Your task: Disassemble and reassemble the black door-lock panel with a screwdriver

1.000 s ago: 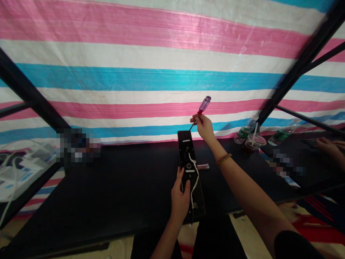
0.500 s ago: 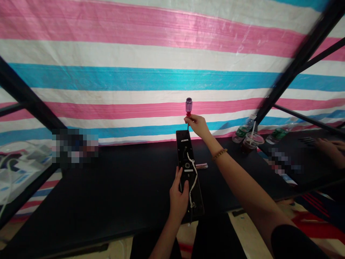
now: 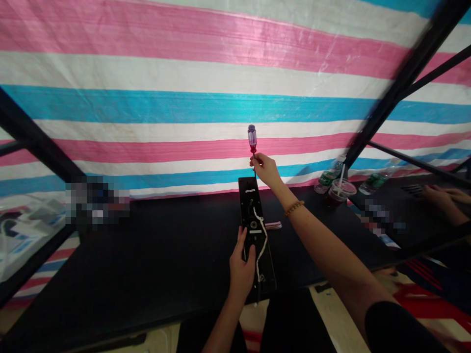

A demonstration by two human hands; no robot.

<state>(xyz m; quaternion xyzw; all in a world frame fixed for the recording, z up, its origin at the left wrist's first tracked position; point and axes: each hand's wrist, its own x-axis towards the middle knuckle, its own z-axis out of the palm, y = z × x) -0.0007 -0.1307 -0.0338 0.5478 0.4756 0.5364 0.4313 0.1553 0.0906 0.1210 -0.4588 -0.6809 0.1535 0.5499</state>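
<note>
A long black panel-like device (image 3: 247, 198), with screw holes, small white labels and a round fitting on its face, lies on the black table. A white cable (image 3: 264, 240) runs along its right half. My left hand (image 3: 241, 267) grips the device's near left part, thumb on top and fingers along the left edge. Pinched by its shaft in my right hand (image 3: 265, 169) is an upright screwdriver (image 3: 252, 137) with a clear purple handle and red collar. Its lower end points down by the device's far end; whether the tip touches is too small to tell.
A small pinkish packet (image 3: 273, 225) lies just right of the device. Beyond my right arm stand a drink cup with a straw (image 3: 341, 190) and a water bottle (image 3: 327, 180); another bottle (image 3: 375, 182) lies farther right. Another person's hands (image 3: 441, 198) are at far right. Power strips (image 3: 27, 230) sit left.
The screwdriver handle has risen slightly and now leans a little left, with more shaft showing under the collar. My left hand stays on the device. The whole view has shifted slightly.
</note>
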